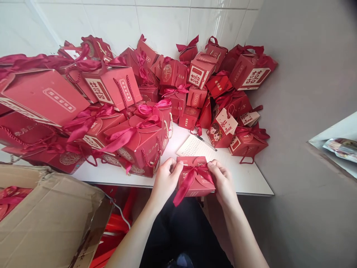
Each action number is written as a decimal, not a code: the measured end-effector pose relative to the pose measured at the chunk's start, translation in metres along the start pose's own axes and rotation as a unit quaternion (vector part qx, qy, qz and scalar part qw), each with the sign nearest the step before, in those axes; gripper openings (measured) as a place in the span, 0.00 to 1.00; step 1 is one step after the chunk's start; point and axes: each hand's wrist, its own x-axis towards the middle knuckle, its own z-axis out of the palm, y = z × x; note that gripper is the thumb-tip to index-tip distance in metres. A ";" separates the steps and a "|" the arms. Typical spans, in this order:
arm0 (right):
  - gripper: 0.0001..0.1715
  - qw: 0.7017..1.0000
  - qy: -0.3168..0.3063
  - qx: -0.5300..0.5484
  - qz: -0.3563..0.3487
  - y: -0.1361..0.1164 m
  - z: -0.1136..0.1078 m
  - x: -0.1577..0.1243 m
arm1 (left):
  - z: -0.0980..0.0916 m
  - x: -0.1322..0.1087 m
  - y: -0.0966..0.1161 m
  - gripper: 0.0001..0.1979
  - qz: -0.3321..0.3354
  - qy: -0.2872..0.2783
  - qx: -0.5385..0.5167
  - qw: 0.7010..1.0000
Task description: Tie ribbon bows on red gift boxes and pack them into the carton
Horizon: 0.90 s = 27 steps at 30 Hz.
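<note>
A small red gift box [196, 184] with a crimson ribbon tied in a bow on top is held at the front edge of the white table [248, 178]. My left hand [168, 178] pinches the ribbon at the box's upper left corner, thumb on top. At the upper right corner, my right hand [222, 180] is closed on the ribbon. One ribbon tail hangs over the box's lower left side. Just behind the box lie an open notebook [191, 146] with handwriting and a dark pen [205, 142].
Many red gift boxes [136, 145] with ribbons and cords are piled across the table's left and back. A cardboard box [52, 216] stands at the lower left, with red stools [117, 223] beside it. A grey wall [304, 74] bounds the right.
</note>
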 end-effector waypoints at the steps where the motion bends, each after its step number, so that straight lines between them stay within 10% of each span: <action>1: 0.22 0.999 -0.005 -0.034 -0.009 -0.003 -0.003 -0.001 | 0.000 0.001 0.000 0.19 -0.002 -0.004 -0.006 1.000; 6: 0.09 0.908 0.068 -0.299 -0.287 -0.025 -0.009 -0.021 | 0.002 0.003 -0.002 0.20 -0.008 -0.004 -0.028 1.000; 13: 0.21 0.650 -0.148 -0.538 -0.517 -0.013 0.011 -0.047 | 0.002 0.004 -0.003 0.19 0.003 -0.013 -0.045 0.999; 27: 0.10 0.696 -0.115 -0.398 -0.587 0.011 0.022 -0.060 | 0.004 0.002 -0.003 0.19 0.009 0.010 -0.038 0.999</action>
